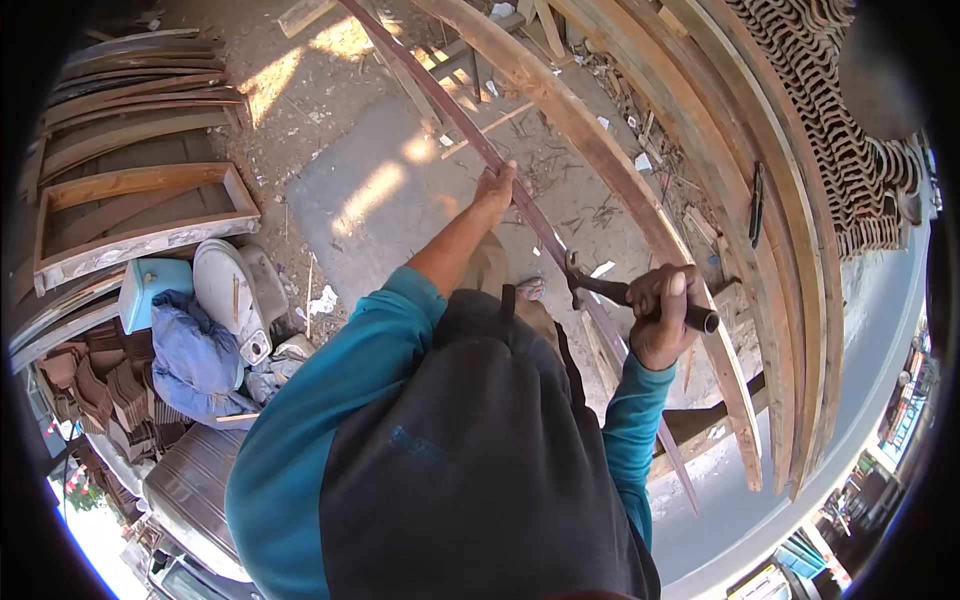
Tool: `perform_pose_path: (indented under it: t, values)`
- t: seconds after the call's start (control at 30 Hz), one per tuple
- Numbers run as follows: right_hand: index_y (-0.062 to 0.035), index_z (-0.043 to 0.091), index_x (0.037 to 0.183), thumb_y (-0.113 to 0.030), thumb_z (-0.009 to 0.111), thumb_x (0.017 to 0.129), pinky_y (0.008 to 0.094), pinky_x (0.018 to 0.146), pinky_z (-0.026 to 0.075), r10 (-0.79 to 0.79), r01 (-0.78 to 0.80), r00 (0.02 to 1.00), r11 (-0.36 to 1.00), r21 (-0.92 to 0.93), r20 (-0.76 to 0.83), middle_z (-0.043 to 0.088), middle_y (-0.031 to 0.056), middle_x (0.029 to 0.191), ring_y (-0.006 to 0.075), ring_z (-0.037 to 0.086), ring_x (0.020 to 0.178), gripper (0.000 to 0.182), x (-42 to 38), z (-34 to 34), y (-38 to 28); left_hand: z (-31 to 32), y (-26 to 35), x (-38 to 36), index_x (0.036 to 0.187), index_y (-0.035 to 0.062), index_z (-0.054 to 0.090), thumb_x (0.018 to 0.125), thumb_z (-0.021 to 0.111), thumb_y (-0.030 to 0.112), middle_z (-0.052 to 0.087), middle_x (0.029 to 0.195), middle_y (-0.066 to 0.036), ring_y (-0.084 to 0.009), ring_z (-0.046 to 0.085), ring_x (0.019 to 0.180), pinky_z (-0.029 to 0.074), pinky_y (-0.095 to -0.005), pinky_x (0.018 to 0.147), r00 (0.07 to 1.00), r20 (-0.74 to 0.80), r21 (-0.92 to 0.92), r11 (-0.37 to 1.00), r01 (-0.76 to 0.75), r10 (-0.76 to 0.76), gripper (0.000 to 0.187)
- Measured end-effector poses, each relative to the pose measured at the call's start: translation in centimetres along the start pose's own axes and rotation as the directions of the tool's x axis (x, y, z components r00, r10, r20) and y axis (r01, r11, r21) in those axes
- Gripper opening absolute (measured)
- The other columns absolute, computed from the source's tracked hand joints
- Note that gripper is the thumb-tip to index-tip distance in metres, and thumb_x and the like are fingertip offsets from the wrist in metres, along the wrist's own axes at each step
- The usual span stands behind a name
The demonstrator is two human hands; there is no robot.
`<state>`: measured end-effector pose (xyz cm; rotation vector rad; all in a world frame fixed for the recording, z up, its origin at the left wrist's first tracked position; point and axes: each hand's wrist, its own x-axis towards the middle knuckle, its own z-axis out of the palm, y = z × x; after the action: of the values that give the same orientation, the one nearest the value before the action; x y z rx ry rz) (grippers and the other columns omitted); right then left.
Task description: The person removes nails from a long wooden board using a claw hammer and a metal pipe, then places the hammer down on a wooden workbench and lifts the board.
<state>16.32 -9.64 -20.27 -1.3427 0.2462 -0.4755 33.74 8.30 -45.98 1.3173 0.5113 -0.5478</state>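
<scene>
long narrow reddish-brown strip [540,225] runs diagonally from top of view, through the left hand, past the person's right side, in front of the torso. wood by the look of it; reads as moderate weight, stiff on its deep face but likely springy over that length, so the far end could whip if held off balance. surface looks dry, not slippery; edges may splinter. best hold is around the edges near its balance point, palm kept off the corners. left hand [495,190] is closed round it ahead of the body, arm reaching forward, elbow fairly open, sleeve pushed back off the forearm. right hand [662,315] is clenched on the dark handle of a claw hammer [610,290], thumb lying along the top, handle butt sticking out past the fist. forearm comes up from low on the right, elbow bent close to the side, hammer roughly crosswise. hammer head lies over the strip in view; can't tell if it touches. tool should be head-heavy and rigid; rear of the handle is the right place to hold it, wrist firm. curved plank [575,105] lies just beside the strip, stacked curved timbers [780,330] further right. thicker stock, likely heavier.
</scene>
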Motion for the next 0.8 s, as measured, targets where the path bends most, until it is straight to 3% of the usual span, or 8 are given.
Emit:
perform_pose_path:
  t: [0.13, 0.23, 0.33, 0.43, 0.5, 0.63, 0.73, 0.8]
  values:
    - [-0.0068, 0.044, 0.077, -0.023, 0.058, 0.099, 0.0298, 0.050, 0.037, 0.110, -0.107, 0.990, 0.993, -0.042, 0.086, 0.040, 0.0021, 0.059, 0.0114, 0.037, 0.048, 0.031, 3.3, 3.6, 0.4, -0.7, -2.3, 2.0, 0.110, 0.0042, 0.048, 0.100, 0.058, 0.041, 0.066, 0.088, -0.012, -0.0242, 0.069, 0.076, 0.060, -0.0390, 0.069, 0.998, 0.014, -0.083, 0.995, -0.053, 0.054, 0.039]
    - [-0.0077, 0.045, 0.077, -0.022, 0.061, 0.097, 0.0292, 0.049, 0.037, 0.163, -0.160, 0.980, 0.986, -0.037, 0.113, 0.041, 0.0015, 0.059, 0.0110, 0.038, 0.048, 0.029, 6.0, 6.3, 1.9, -1.9, -4.2, 4.2, 0.124, 0.0001, 0.051, 0.099, 0.055, 0.048, 0.070, 0.103, -0.016, -0.0255, 0.068, 0.098, 0.054, -0.0404, 0.086, 0.996, -0.031, 0.224, 0.972, -0.072, 0.081, 0.054]
    - [-0.0065, 0.049, 0.071, -0.024, 0.066, 0.095, 0.0286, 0.044, 0.035, 0.226, -0.220, 0.969, 0.973, -0.066, 0.097, 0.044, 0.0009, 0.053, 0.0104, 0.040, 0.043, 0.034, 8.6, 9.5, 3.3, -1.8, -2.1, 1.3, 0.136, -0.0030, 0.046, 0.095, 0.057, 0.057, 0.064, 0.121, -0.019, -0.0296, 0.060, 0.118, 0.047, -0.0437, 0.098, 0.999, 0.035, 0.147, 0.989, -0.001, -0.004, 0.074]
    - [-0.0067, 0.048, 0.071, -0.026, 0.066, 0.095, 0.0284, 0.044, 0.035, 0.275, -0.265, 0.960, 0.952, -0.152, 0.054, 0.043, 0.0012, 0.053, 0.0105, 0.040, 0.043, 0.035, 11.0, 12.2, 4.0, -2.0, -0.6, -0.7, 0.132, -0.0021, 0.052, 0.095, 0.057, 0.057, 0.063, 0.124, -0.019, -0.0284, 0.061, 0.114, 0.048, -0.0436, 0.097, 0.985, 0.172, 0.011, 1.000, -0.003, 0.001, 0.071]
    - [-0.0066, 0.048, 0.071, -0.028, 0.067, 0.094, 0.0285, 0.044, 0.035, 0.299, -0.278, 0.948, 0.945, -0.174, 0.107, 0.043, 0.0014, 0.053, 0.0111, 0.041, 0.043, 0.037, 12.5, 12.5, 4.6, -2.2, -4.6, 2.8, 0.118, 0.0013, 0.056, 0.098, 0.056, 0.051, 0.069, 0.106, -0.014, -0.0225, 0.066, 0.096, 0.053, -0.0385, 0.087, 0.986, 0.144, 0.058, 0.994, -0.089, 0.080, 0.053]
    - [-0.0070, 0.047, 0.072, -0.030, 0.069, 0.093, 0.0300, 0.044, 0.037, 0.313, -0.298, 0.943, 0.945, -0.136, 0.109, 0.043, 0.0018, 0.053, 0.0122, 0.042, 0.043, 0.038, 13.4, 13.3, 4.9, -2.3, -0.1, -1.1, 0.108, 0.0047, 0.055, 0.101, 0.055, 0.045, 0.069, 0.093, -0.009, -0.0178, 0.067, 0.083, 0.054, -0.0341, 0.077, 0.960, 0.262, -0.061, 0.994, -0.087, 0.100, 0.041]
    - [-0.0061, 0.046, 0.076, -0.028, 0.067, 0.093, 0.0299, 0.044, 0.038, 0.106, -0.101, 0.988, 0.993, -0.053, 0.110, 0.044, 0.0038, 0.055, 0.0127, 0.040, 0.043, 0.035, 12.1, 11.3, 4.4, -2.1, -0.8, -0.6, 0.109, 0.0055, 0.055, 0.100, 0.057, 0.046, 0.068, 0.093, -0.010, -0.0181, 0.068, 0.082, 0.056, -0.0340, 0.073, 0.958, 0.280, -0.148, 0.989, -0.018, 0.059, 0.042]
    - [-0.0074, 0.046, 0.079, -0.034, 0.054, 0.100, 0.0311, 0.048, 0.039, -0.066, 0.058, 0.990, 0.996, 0.069, 0.128, 0.036, 0.0022, 0.055, 0.0125, 0.036, 0.043, 0.036, 9.3, 7.1, 4.9, -1.7, -0.1, -0.9, 0.105, 0.0077, 0.055, 0.098, 0.059, 0.049, 0.066, 0.089, -0.009, -0.0193, 0.068, 0.082, 0.058, -0.0358, 0.073, 0.961, 0.276, -0.369, 0.921, 0.121, -0.016, 0.042]
